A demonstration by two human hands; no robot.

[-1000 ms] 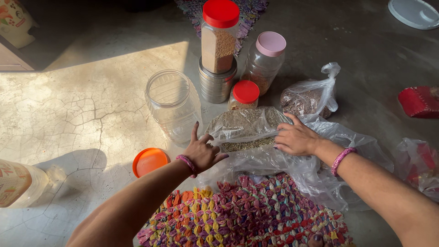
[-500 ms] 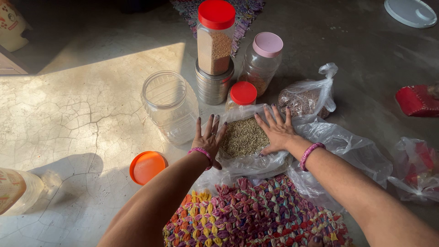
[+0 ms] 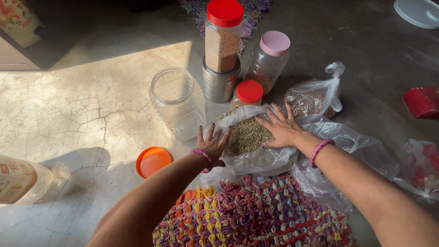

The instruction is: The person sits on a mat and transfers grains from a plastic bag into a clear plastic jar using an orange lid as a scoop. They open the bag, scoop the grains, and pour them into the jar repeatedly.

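Fingers [image 3: 215, 133] of the left hand [image 3: 211, 145] spread wide, flat against the left side of a clear plastic bag of seeds [image 3: 249, 137], gripping nothing. Fingers [image 3: 276, 114] of the right hand [image 3: 283, 130] likewise splayed wide, pressed on the bag's right upper side, palm down, holding nothing. Pink bead bracelets on both wrists. Bag lying open-topped on the cracked concrete floor [image 3: 68, 114], brownish-green seeds showing between the two hands.

Just beside the left hand, an empty clear jar [image 3: 178, 103] upright, without lid; an orange lid [image 3: 153, 161] flat on the floor, near the left forearm. Beyond the bag, a small red-capped jar [image 3: 247, 93] touching or nearly touching the bag's far edge. Behind it a steel tin [image 3: 219, 84] bearing a tall red-lidded jar [image 3: 222, 36] of grain, and beside these a pink-lidded jar [image 3: 270, 59]. To the right, a knotted bag of darker grain [image 3: 311, 98]. Nearest the body, a braided multicolour rag mat [image 3: 251, 215], with loose plastic [image 3: 347, 151] under the right forearm.
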